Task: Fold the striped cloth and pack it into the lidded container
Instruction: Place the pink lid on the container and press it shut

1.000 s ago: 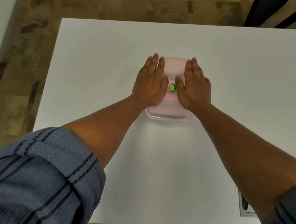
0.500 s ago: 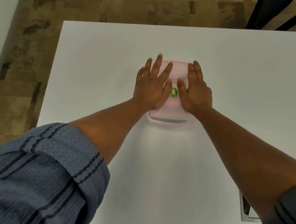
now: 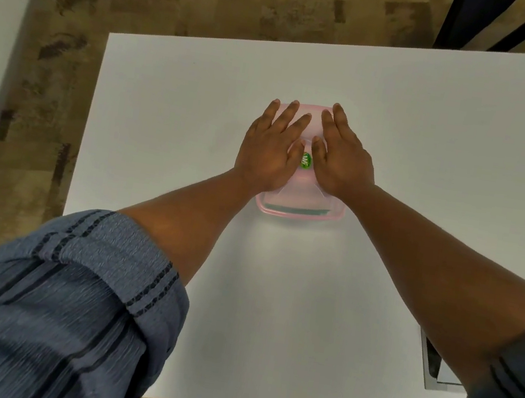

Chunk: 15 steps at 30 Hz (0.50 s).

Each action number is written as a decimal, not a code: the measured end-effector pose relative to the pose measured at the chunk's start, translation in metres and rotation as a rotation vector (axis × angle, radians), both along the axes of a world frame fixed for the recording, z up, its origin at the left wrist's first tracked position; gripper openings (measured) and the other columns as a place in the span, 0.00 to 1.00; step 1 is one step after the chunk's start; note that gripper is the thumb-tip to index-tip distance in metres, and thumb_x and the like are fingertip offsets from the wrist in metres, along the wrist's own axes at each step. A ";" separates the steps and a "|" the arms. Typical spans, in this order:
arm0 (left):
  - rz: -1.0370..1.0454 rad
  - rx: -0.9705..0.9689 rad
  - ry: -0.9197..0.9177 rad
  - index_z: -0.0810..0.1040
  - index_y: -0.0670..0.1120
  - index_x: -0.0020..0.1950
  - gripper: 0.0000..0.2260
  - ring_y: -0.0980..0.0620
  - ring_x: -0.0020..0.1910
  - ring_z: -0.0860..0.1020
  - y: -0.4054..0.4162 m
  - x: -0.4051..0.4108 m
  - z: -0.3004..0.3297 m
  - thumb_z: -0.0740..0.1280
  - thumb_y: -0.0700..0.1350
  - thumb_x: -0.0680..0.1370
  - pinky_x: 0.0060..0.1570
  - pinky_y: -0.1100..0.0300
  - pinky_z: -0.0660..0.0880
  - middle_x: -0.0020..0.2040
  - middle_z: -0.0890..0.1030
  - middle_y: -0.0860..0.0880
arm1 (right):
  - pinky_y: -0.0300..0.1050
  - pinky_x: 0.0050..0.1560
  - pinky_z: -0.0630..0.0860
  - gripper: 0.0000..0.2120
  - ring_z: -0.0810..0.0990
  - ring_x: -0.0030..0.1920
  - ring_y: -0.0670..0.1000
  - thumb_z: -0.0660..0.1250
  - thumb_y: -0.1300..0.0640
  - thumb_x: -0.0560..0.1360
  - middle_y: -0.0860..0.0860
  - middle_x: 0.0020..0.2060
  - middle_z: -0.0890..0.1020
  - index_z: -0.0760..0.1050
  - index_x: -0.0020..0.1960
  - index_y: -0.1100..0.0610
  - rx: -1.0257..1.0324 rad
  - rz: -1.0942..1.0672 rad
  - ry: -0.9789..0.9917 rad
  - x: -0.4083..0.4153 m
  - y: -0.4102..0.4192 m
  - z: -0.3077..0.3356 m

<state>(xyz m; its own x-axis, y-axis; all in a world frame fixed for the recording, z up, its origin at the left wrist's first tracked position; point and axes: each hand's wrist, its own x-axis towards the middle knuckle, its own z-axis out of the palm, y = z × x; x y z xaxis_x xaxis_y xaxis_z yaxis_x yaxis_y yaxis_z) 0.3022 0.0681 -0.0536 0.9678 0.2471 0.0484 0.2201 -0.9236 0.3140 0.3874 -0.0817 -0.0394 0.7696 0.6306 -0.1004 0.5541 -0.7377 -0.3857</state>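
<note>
A pink lidded container (image 3: 301,204) sits near the middle of the white counter (image 3: 431,156), its lid on. Both hands lie flat, palms down, on top of the lid. The left hand (image 3: 269,152) covers the lid's left half with fingers spread and pointing away from the person, fingertips reaching the far rim. The right hand (image 3: 342,159) covers the right half, fingers extended and close together, also reaching the far edge. Neither hand grips anything; both are open and pressed against the lid. Between the two thumbs a small green sticker (image 3: 306,161) shows on the lid. Through the translucent near wall of the container a strip of dark greenish material (image 3: 297,209) is visible inside; whether this is the striped cloth cannot be told. Rolled blue sleeves (image 3: 89,275) cover the upper forearms.
</note>
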 end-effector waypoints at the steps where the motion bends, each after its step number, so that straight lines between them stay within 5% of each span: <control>1: 0.005 -0.010 -0.011 0.67 0.52 0.80 0.24 0.42 0.82 0.56 0.000 0.000 0.001 0.52 0.57 0.84 0.78 0.44 0.59 0.83 0.60 0.47 | 0.61 0.70 0.72 0.29 0.63 0.79 0.58 0.49 0.44 0.85 0.51 0.84 0.48 0.52 0.83 0.52 -0.012 -0.007 0.019 0.000 -0.001 0.000; 9: 0.089 0.085 -0.050 0.75 0.50 0.74 0.22 0.41 0.80 0.62 -0.009 -0.011 0.019 0.55 0.57 0.84 0.76 0.44 0.62 0.82 0.63 0.46 | 0.60 0.67 0.73 0.30 0.66 0.77 0.61 0.51 0.44 0.85 0.54 0.84 0.44 0.48 0.84 0.52 0.114 -0.210 0.159 -0.034 -0.021 -0.004; 15: 0.421 -0.289 -0.016 0.56 0.45 0.83 0.25 0.43 0.83 0.54 -0.031 -0.026 0.023 0.51 0.50 0.87 0.79 0.48 0.58 0.84 0.55 0.45 | 0.56 0.79 0.58 0.29 0.53 0.82 0.55 0.50 0.48 0.87 0.55 0.83 0.51 0.46 0.83 0.56 0.309 -0.279 0.316 -0.043 -0.025 -0.009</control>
